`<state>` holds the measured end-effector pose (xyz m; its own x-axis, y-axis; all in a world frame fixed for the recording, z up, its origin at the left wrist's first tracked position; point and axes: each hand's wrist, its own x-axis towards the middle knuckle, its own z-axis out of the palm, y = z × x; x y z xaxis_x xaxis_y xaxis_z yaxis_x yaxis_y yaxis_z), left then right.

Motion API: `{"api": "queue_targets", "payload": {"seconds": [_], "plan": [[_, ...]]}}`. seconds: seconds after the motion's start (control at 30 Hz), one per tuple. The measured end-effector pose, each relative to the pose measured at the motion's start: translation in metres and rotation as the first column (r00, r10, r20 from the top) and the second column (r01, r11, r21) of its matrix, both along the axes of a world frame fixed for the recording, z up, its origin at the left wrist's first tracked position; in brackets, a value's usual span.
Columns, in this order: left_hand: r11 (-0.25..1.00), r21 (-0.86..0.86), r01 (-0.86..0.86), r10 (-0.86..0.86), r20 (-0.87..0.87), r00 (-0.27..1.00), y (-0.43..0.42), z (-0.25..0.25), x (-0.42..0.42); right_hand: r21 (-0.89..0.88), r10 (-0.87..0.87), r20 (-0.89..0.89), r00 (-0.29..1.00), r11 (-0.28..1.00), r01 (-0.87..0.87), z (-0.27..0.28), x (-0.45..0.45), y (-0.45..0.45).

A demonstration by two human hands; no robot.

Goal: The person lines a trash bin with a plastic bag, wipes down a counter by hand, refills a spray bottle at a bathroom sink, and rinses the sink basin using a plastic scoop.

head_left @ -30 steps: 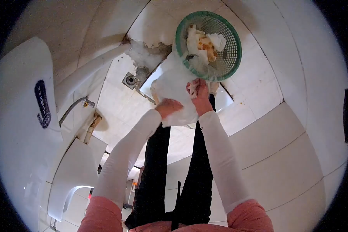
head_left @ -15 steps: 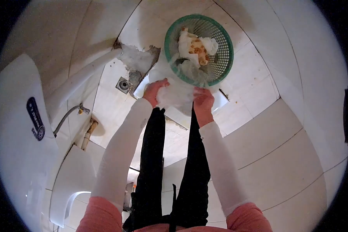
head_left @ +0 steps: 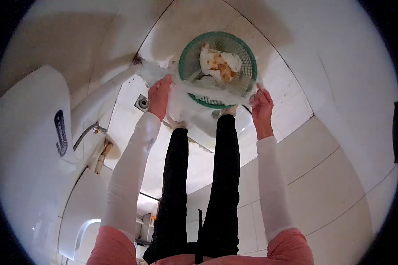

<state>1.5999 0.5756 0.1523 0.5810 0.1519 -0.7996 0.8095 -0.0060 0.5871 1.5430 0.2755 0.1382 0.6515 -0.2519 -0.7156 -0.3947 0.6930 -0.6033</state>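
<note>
A thin, see-through plastic bag [head_left: 219, 94] is stretched between my two hands across the near side of a green mesh wastebasket [head_left: 184, 52]. My left hand [head_left: 158, 96] is closed on the bag's left side, left of the basket rim. To the right of the rim, my right hand [head_left: 262, 106] pinches the bag's other side. Inside the basket lie crumpled white tissues [head_left: 231, 61] with brown stains. Part of the near rim shows blurred through the plastic.
The basket is by a white squat toilet [head_left: 197, 126] between my feet. At left are a floor drain [head_left: 141, 102], a white pipe [head_left: 104, 90], a white basin [head_left: 35, 106] and a small tap [head_left: 99, 130]. Tiled walls close in on both sides.
My hands have moved apart, left hand up and left, right hand to the right, spreading the bag wider. The basket appears lower and slightly further left in view.
</note>
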Motion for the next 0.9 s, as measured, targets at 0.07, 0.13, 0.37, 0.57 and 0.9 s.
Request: {"api": "queue_targets", "payload": {"seconds": [0.07,0.13,0.37,0.57,0.9], "plan": [[0.976,-0.102,-0.192,0.190,-0.028,0.981,0.005,-0.005,0.011,-0.039,0.092,-0.063,0.994,0.995,-0.094,-0.003,-0.007,-0.004],[0.998,0.031,0.050,-0.057,0.286,0.957,0.010,-0.005,0.020,-0.073,0.179,-0.137,0.974,0.979,-0.190,-0.009,-0.007,-0.014],[0.998,-0.015,0.053,-0.052,0.075,0.996,-0.005,0.044,0.040,0.250,0.107,-0.234,0.966,0.967,-0.047,0.000,0.062,-0.011],[0.947,0.257,-0.190,0.088,0.364,0.927,-0.001,0.091,0.032,-0.220,-0.036,0.050,0.998,0.974,0.046,0.060,0.085,0.008],[0.866,0.473,-0.164,-0.078,0.450,0.889,0.004,0.134,0.026,-0.540,0.133,0.106,0.985,0.840,-0.056,0.111,0.133,0.008]]}}
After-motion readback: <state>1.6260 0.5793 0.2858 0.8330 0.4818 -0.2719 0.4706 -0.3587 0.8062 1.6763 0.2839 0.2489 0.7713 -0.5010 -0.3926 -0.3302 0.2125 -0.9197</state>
